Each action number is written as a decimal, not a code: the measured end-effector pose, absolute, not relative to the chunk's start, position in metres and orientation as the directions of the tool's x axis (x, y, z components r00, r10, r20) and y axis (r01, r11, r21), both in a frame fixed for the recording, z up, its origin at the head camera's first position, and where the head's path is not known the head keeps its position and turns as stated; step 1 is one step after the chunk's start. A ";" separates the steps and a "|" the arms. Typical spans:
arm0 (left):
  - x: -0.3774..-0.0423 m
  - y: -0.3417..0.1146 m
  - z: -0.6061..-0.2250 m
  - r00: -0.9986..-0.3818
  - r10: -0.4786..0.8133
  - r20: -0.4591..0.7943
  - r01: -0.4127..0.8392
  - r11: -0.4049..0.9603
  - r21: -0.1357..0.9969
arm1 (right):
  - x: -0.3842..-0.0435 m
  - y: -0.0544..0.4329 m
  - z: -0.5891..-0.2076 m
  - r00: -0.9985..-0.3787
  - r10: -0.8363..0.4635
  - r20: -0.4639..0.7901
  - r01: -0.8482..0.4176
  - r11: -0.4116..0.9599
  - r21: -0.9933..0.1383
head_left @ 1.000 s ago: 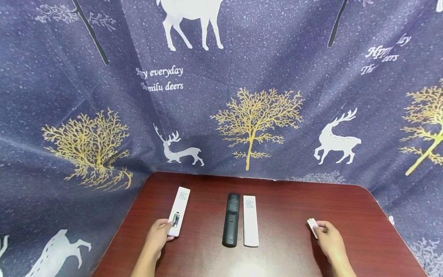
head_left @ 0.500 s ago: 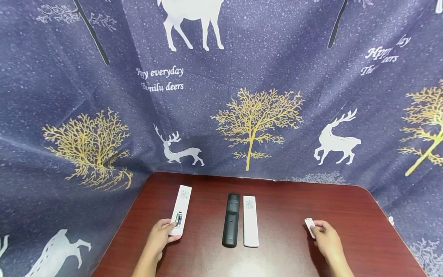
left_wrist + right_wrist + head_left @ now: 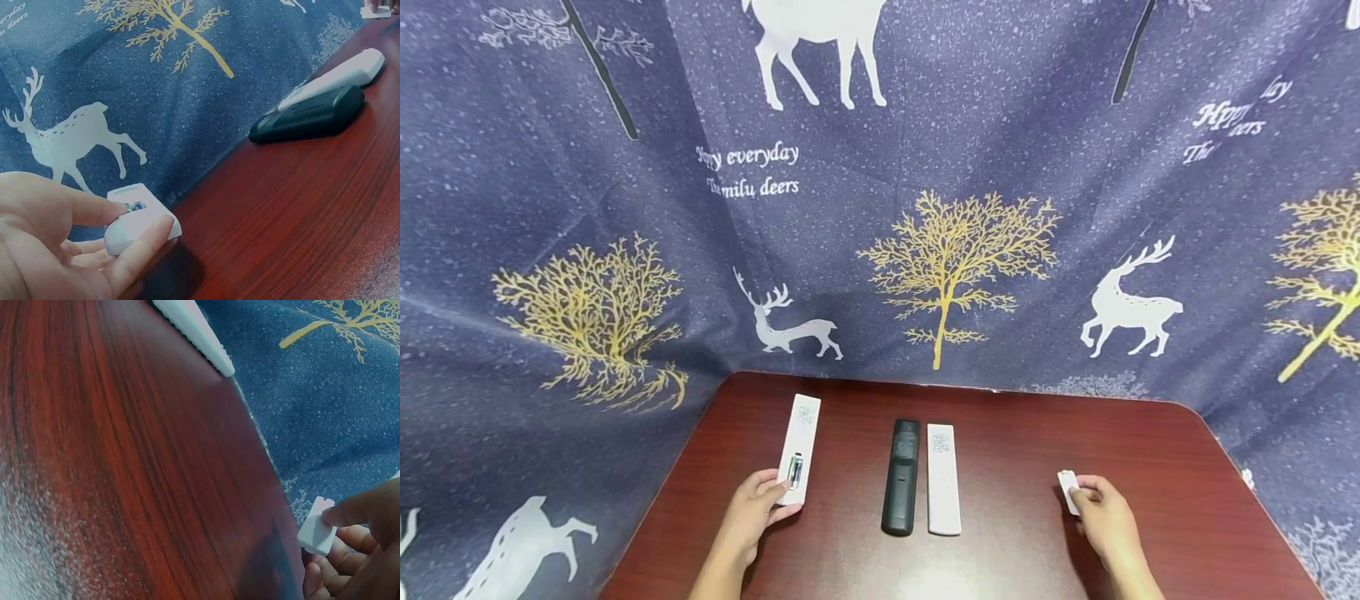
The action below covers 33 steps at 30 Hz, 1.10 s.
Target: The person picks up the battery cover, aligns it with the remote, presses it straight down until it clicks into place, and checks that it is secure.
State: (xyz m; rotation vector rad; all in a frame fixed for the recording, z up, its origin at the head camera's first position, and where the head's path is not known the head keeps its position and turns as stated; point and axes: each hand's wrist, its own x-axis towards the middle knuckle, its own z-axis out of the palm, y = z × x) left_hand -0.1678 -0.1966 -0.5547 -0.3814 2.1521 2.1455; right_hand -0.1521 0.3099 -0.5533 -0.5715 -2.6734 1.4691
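My left hand [image 3: 751, 510] grips the lower end of a white remote control [image 3: 802, 425] at the table's left side, its back facing up. Batteries [image 3: 795, 471] show in its uncovered compartment, partly hidden by my thumb. In the left wrist view that remote [image 3: 140, 225] sits between thumb and fingers, above its shadow. Over the right side, my right hand [image 3: 1107, 517] pinches a small white battery cover [image 3: 1067, 490] between thumb and fingers. The right wrist view shows the cover [image 3: 317, 530] held apart from the tabletop.
A black remote [image 3: 900, 479] and a second white remote [image 3: 943, 483] lie side by side, backs up, mid-table. The reddish-brown table [image 3: 1007, 450] ends at a dark blue cloth [image 3: 865, 208] printed with deer and trees.
My left hand has moved slightly right and away from me with the white remote. The right hand has shifted a little left with the cover. The two remotes mid-table have not moved.
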 end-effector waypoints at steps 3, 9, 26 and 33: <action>-0.168 -0.195 -0.555 -0.967 -0.111 -0.230 -0.229 -0.019 0.973 | -0.152 0.309 -0.553 -0.932 0.335 -0.138 0.294 0.478 -0.828; -0.169 -0.191 -0.556 -0.969 -0.093 -0.231 -0.227 -0.054 0.972 | -0.152 0.306 -0.551 -0.932 0.334 -0.142 0.290 0.449 -0.845; -0.171 -0.179 -0.559 -0.971 -0.031 -0.235 -0.229 -0.136 0.964 | -0.154 0.298 -0.550 -0.932 0.334 -0.138 0.283 0.434 -0.855; -0.171 -0.175 -0.561 -0.974 -0.003 -0.225 -0.221 -0.168 0.961 | -0.153 0.295 -0.549 -0.940 0.312 -0.140 0.270 0.425 -0.864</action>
